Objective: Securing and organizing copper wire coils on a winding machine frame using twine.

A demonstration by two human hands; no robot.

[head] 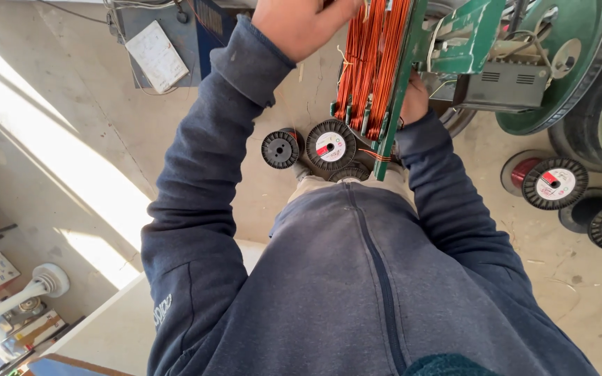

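**Copper coil on a green winding frame, both hands at it**

Seen from above, down over a dark blue zipped jacket (pixel 357 292). Left hand (pixel 301 24) raised at the top edge of view, back of the hand to the camera, fingers curled toward the orange copper wire coil (pixel 371 63); touching the strands, probably, though the fingertips are hidden behind the knuckles, so closed grip or mere contact cannot be told. Right hand (pixel 414 101) tucked behind the green winding frame (pixel 402 90), only the heel and wrist showing; pressed against the frame's far side, how far open not visible.

Coil stretched over the frame in long loops, long axis running from the top edge of view down toward the body, tilted slightly. Coil lying just to the right of the left hand and to the left of the right hand, so caught between the two; left hand the nearer to the wire itself, right hand the nearer to the frame.

Beyond the frame, a grey box (pixel 499 87) mounted on a green machine plate (pixel 566 56). On the concrete floor (pixel 71 174), below the frame's lower end, black wire spools (pixel 330 145) with red-and-white labels; more spools (pixel 555 183) toward the right edge. A white notepad (pixel 156 56) hanging near the top left corner.
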